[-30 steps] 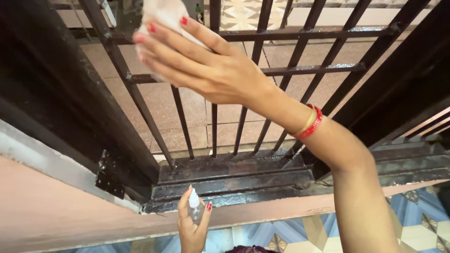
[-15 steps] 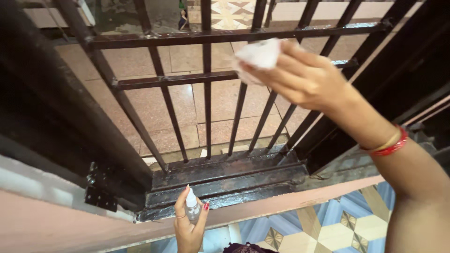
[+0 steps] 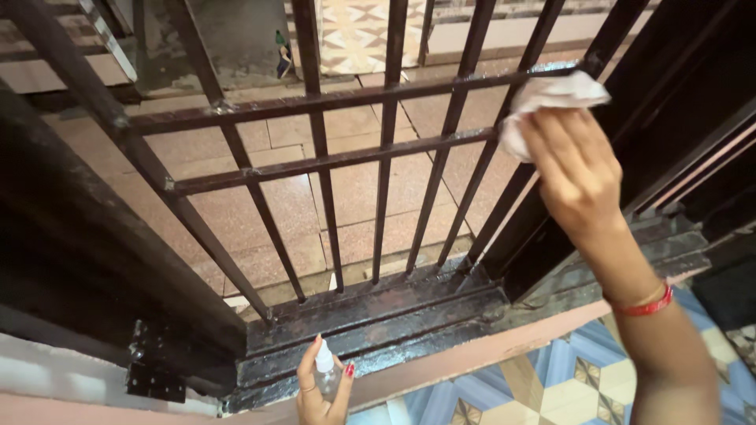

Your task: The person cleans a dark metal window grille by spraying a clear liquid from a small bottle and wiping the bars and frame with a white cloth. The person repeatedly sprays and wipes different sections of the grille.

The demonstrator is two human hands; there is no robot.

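two hands are at work at a black metal gate. the right hand (image 3: 579,169) is raised, fingers closed over a crumpled white cloth (image 3: 547,102), which it presses against the upper crossbar (image 3: 346,96) near the gate's right end, beside a thick dark post (image 3: 630,102). a red bangle (image 3: 647,304) sits on that wrist. the left hand (image 3: 321,393) is low at the bottom edge of the view, wrapped around a small clear spray bottle (image 3: 325,370) with a white nozzle, held upright and well apart from the cloth. just beyond the bottle lies the gate's dark, worn bottom rail (image 3: 378,311). vertical bars (image 3: 386,173) and a lower crossbar (image 3: 315,164) run between. through them shows a pinkish tiled floor (image 3: 260,205); near the person are blue patterned tiles (image 3: 567,370).
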